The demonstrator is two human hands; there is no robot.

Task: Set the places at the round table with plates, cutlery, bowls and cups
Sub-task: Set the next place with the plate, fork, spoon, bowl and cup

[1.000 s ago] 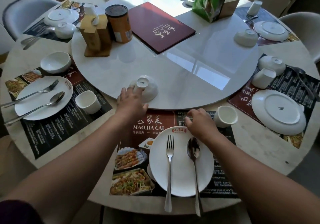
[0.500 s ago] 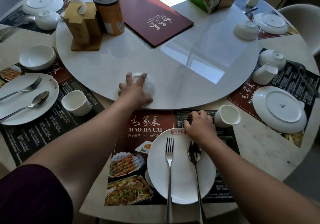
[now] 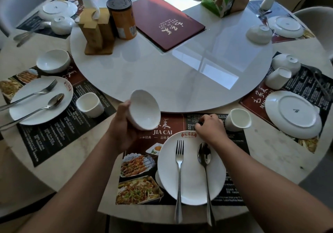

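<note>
Holding a white bowl (image 3: 145, 110) tilted in the air, mouth turned toward the camera, the left hand (image 3: 124, 124) grips it from behind, fingers wrapped round the outside wall. Bowl hangs over the near edge of the turntable (image 3: 162, 74) and the top of the near placemat (image 3: 173, 124). Right hand (image 3: 210, 127) rests loosely curled on the placemat, at the far rim of the plate (image 3: 191, 168), holding nothing I can make out. Fork (image 3: 179, 175) and spoon (image 3: 205, 177) lie side by side on the plate; cup (image 3: 237, 120) stands upright just right of the right hand.

Step in hand, by my reading: placing this setting's bowl. Next move calls for righting it mouth-up and setting it on the placemat's upper left, as in the finished place at left, where a bowl (image 3: 53, 61) sits beyond its plate.
</note>
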